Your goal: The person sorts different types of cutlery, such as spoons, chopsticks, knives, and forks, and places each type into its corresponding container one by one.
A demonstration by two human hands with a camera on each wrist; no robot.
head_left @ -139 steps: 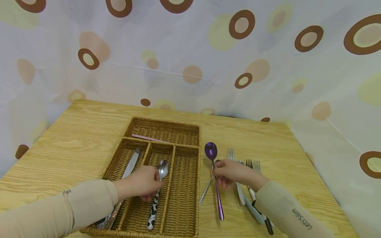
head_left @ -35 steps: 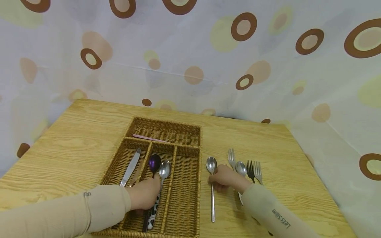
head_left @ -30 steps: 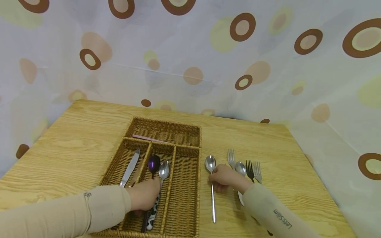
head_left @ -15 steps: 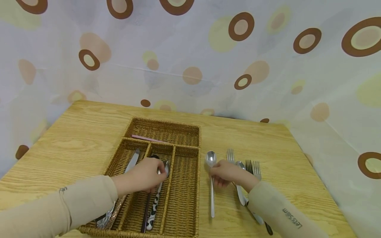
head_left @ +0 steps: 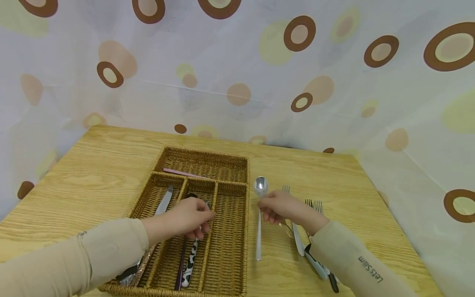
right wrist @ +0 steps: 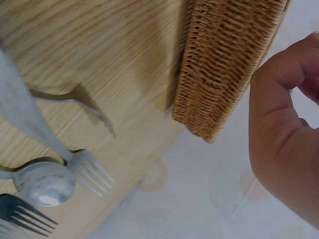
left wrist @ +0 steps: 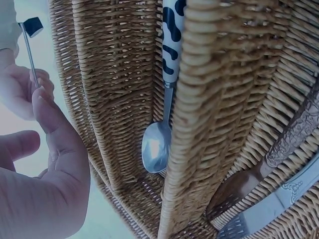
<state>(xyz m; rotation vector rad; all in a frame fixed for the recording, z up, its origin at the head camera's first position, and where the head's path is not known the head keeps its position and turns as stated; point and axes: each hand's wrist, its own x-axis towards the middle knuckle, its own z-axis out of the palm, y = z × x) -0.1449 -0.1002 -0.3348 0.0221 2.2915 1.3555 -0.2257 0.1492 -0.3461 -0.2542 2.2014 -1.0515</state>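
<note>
My right hand (head_left: 282,206) pinches a silver spoon (head_left: 261,186) just below its bowl, holding it above the table beside the tray's right wall. My left hand (head_left: 185,218) hovers over the middle front compartment of the wicker tray (head_left: 227,251), fingers loosely bent around nothing. Under it lie a spoon with a cow-print handle (head_left: 189,264) and a purple spoon (head_left: 180,266), their bowls mostly hidden. In the left wrist view the cow-print spoon's bowl (left wrist: 156,148) shows plainly. A silver knife (head_left: 164,201) and a copper-coloured utensil (head_left: 145,266) occupy the left compartment.
A pink stick (head_left: 182,173) lies in the tray's back compartment. Right of the tray are several forks and knives, among them a silver fork (right wrist: 92,172) and a dark fork (right wrist: 25,214), plus another spoon (right wrist: 46,185). A patterned cloth (head_left: 237,74) hangs behind the table.
The purple spoon passed from my right hand into the middle compartment, where my left hand released it and rose. My right hand picked up the silver spoon and lifted it.
</note>
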